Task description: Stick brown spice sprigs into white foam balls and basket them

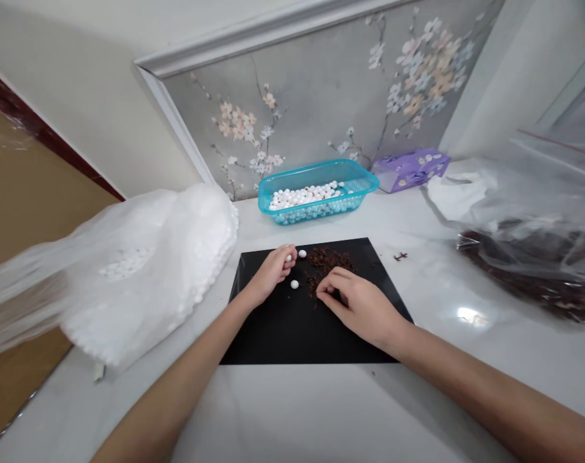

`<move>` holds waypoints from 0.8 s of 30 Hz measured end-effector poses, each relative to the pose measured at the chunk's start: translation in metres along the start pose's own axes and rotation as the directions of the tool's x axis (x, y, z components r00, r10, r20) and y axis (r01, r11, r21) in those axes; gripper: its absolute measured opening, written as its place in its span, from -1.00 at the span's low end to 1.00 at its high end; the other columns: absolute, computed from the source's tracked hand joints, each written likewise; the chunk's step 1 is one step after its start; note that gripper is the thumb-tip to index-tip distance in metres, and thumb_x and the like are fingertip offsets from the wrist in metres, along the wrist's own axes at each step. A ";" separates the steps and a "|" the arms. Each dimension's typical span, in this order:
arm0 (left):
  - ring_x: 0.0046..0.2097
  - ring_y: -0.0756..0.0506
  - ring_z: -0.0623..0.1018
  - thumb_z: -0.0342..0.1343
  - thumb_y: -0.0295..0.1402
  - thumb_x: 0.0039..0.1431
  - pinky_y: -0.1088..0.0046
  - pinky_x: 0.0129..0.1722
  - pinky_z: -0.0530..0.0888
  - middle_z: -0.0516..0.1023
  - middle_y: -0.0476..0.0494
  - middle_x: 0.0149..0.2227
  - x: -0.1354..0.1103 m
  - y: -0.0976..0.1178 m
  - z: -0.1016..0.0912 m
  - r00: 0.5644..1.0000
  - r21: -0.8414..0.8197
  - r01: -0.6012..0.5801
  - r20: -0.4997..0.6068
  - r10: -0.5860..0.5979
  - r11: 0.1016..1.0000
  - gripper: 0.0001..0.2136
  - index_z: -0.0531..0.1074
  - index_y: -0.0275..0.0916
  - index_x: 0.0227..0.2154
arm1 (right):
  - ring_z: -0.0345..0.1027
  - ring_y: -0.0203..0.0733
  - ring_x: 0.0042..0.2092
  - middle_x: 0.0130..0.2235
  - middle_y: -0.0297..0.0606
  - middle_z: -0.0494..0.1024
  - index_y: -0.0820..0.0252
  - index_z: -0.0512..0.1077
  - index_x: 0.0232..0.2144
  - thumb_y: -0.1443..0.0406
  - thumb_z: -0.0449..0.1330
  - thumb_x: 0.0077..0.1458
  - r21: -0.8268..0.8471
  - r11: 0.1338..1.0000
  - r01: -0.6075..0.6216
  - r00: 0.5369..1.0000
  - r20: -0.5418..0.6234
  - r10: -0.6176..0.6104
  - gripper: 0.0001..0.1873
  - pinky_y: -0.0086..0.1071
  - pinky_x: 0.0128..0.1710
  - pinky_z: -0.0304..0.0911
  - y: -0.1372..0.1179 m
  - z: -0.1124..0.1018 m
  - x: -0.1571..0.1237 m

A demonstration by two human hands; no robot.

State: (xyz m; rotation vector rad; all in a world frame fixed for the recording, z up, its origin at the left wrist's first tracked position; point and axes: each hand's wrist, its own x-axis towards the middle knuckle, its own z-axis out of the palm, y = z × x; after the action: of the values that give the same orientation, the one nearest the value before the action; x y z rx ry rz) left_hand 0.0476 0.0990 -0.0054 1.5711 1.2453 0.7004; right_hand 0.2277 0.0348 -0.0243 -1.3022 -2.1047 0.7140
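Between the fingers of my left hand [275, 271] is a small white ball [289, 258], above the left part of a black mat [292, 334]. Two more white balls lie on the mat close by: one loose ball [302, 254] beyond the fingertips and another ball [295, 284] nearer to me. My right hand [357, 302] is at the near edge of a pile of dark reddish-brown bits [328, 259], thumb and forefinger pinched together. Whatever those fingertips hold is too small to make out.
A blue plastic basket [318, 168] holding many white balls stands against the wall. Beside it lies a purple tissue pack [412, 168]. On the left rests a large clear bag of white balls [152, 257]; on the right, a clear bag of dark reddish-brown pieces [528, 270].
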 end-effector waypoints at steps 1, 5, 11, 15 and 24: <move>-0.61 0.07 0.02 -0.27 -0.14 0.16 0.55 -0.62 0.05 -0.02 0.10 -0.58 0.000 -0.003 0.003 0.999 0.030 -0.029 -0.026 0.030 0.999 -0.73 0.08 -0.20 -0.54 | 0.23 -0.37 -0.44 -0.34 -0.39 0.37 0.13 0.36 -0.43 0.35 0.03 0.12 0.016 1.000 -0.012 1.000 -0.006 0.012 -0.86 -0.43 -0.42 0.14 0.000 -0.001 0.000; -0.45 0.01 0.23 -0.24 -0.18 0.21 0.48 -0.37 0.23 0.18 0.03 -0.53 -0.006 -0.006 0.007 0.980 0.206 -0.161 -0.081 0.181 0.965 -0.69 0.16 -0.21 -0.57 | 0.20 -0.38 -0.44 -0.36 -0.39 0.34 0.14 0.36 -0.44 0.37 0.04 0.10 0.055 0.998 -0.017 1.000 -0.020 0.018 -0.88 -0.45 -0.43 0.12 0.000 -0.002 0.002; -0.12 -0.09 0.34 -0.13 -0.21 0.21 0.37 -0.02 0.23 0.36 -0.08 -0.29 -0.012 -0.001 0.008 0.932 0.396 -0.289 -0.091 0.350 0.871 -0.74 0.42 -0.20 -0.39 | 0.17 -0.38 -0.46 -0.37 -0.37 0.35 0.15 0.38 -0.44 0.36 0.05 0.08 0.133 0.991 -0.018 0.998 -0.058 0.025 -0.88 -0.44 -0.44 0.12 0.003 0.000 0.001; -0.27 0.00 0.41 -0.15 -0.19 0.23 0.47 -0.25 0.38 0.37 -0.10 -0.20 -0.011 -0.002 0.014 0.926 0.249 -0.278 -0.189 0.328 0.928 -0.69 0.40 -0.17 -0.12 | 0.15 -0.37 -0.49 -0.43 -0.36 0.36 0.17 0.39 -0.43 0.27 0.08 0.06 0.323 0.945 -0.052 0.990 -0.110 0.092 -0.88 -0.44 -0.48 0.11 0.005 -0.002 0.004; -0.34 0.06 0.42 0.16 -0.22 0.01 0.60 -0.39 0.35 0.48 -0.03 -0.35 -0.014 0.005 0.028 0.968 -0.293 -0.151 -0.239 0.081 0.944 -0.77 0.37 -0.23 -0.30 | 0.18 -0.35 -0.44 -0.41 -0.33 0.37 0.20 0.38 -0.41 0.10 0.09 0.05 0.579 0.804 -0.135 0.968 -0.095 0.230 -0.72 -0.46 -0.46 0.14 0.006 -0.011 0.008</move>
State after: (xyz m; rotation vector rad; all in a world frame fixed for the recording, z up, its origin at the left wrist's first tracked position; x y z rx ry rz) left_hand 0.0699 0.0763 -0.0094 1.3387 1.1417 1.1198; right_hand 0.2356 0.0460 -0.0192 -1.1727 -1.4714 1.1727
